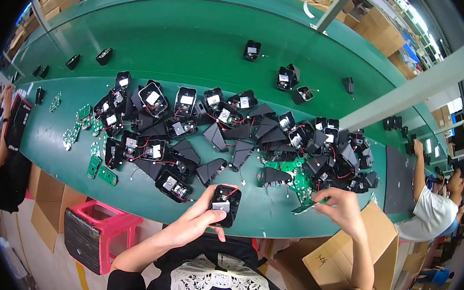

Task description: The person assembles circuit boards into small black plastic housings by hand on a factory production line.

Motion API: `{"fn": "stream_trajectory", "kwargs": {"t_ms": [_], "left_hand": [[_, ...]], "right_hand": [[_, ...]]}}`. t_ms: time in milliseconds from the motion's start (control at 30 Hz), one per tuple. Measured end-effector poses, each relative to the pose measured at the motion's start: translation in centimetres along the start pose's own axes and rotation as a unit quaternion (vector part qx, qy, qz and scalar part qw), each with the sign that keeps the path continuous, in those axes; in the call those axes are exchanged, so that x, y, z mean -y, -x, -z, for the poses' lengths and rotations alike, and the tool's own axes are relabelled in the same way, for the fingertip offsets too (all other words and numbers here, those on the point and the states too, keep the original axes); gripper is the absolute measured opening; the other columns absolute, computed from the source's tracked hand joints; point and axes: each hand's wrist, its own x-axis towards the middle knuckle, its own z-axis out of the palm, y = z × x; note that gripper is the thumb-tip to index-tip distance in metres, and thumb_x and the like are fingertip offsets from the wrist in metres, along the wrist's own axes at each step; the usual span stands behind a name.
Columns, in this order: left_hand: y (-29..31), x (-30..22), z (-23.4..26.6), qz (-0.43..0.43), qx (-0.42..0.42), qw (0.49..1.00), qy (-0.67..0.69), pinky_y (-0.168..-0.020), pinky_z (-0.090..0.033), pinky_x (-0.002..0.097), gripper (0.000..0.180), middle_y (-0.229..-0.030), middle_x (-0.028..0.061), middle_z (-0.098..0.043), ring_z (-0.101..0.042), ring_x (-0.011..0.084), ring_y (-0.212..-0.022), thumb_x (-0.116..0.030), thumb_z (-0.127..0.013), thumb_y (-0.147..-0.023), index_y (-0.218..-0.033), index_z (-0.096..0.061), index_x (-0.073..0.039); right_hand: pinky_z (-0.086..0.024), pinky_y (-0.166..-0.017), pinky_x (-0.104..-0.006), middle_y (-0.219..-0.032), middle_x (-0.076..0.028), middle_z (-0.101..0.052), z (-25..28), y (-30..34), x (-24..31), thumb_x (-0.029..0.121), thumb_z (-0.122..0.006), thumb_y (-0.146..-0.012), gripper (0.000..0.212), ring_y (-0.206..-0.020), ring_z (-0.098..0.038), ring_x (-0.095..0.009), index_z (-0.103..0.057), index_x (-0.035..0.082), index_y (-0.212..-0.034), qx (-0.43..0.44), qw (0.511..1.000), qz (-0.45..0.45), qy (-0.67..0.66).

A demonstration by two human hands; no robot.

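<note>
My left hand (202, 219) grips an open black plastic housing (225, 205) near the table's front edge. Inside the housing is a silvery-white block, and a thin red wire with a small white plug sticks out at its top. My right hand (341, 209) pinches a green circuit board (304, 207) at the near right, just beside a pile of green circuit boards (298, 175). Behind both hands, many black housings (155, 150) with red wires lie heaped across the table, some showing their insides, others face down.
Loose green boards (94, 164) lie on the left of the green table (53, 131). More housings (252, 50) sit on the green surface behind. A cardboard box (343, 257) stands at my right, a pink stool (99, 233) at my left. People work at both sides; a grey post (405, 88) rises at right.
</note>
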Motion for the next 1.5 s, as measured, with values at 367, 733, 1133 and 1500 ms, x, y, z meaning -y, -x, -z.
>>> {"fn": "stream_trajectory", "kwargs": {"t_ms": [367,733,1133,1500], "left_hand": [[0.7,-1.5,1.3,-0.016,0.066,0.984,-0.162,-0.060,-0.047,0.0236,0.031,-0.109,0.0088,-0.048,-0.050,0.0094,-0.075,-0.010,-0.039,-0.091,-0.121,-0.039,-0.003],[0.4,-1.4,2.0,-0.064,0.102,0.977,-0.174,-0.057,-0.044,0.0238,0.031,-0.103,0.0097,-0.050,-0.050,0.0102,-0.068,-0.007,-0.038,-0.090,-0.120,-0.037,-0.003],[0.7,-2.2,1.8,0.051,0.172,0.980,-0.091,-0.058,-0.046,0.0281,0.061,-0.113,0.0157,-0.038,-0.050,0.0160,-0.064,-0.024,-0.036,-0.082,-0.133,-0.012,-0.002],[1.4,-1.3,1.2,0.019,0.148,0.983,-0.102,-0.055,-0.044,0.0261,0.058,-0.099,0.0129,-0.040,-0.050,0.0137,-0.060,-0.015,-0.040,-0.082,-0.131,-0.013,-0.002]], "right_hand": [[-0.041,-0.036,-0.0189,-0.058,-0.003,-0.057,-4.8,-3.5,8.1,0.016,-0.058,-0.086,0.024,-0.046,-0.052,-0.005,-0.062,0.003,-0.105,0.255,0.887,-0.006,-0.385],[-0.042,-0.040,-0.0189,-0.065,-0.003,-0.059,-6.6,-4.6,8.7,0.016,-0.058,-0.086,0.024,-0.049,-0.052,-0.005,-0.062,0.003,-0.105,0.303,0.873,0.029,-0.381],[-0.043,-0.047,-0.0200,-0.081,-0.005,-0.061,-5.8,-3.1,11.1,0.005,-0.068,-0.074,0.020,-0.060,-0.055,-0.007,-0.068,0.005,-0.094,0.165,0.943,0.236,-0.169],[-0.041,-0.052,-0.0211,-0.078,-0.004,-0.063,-5.9,-2.7,11.6,0.006,-0.072,-0.069,0.015,-0.064,-0.054,-0.008,-0.070,0.005,-0.084,0.140,0.952,0.203,-0.179]]}}
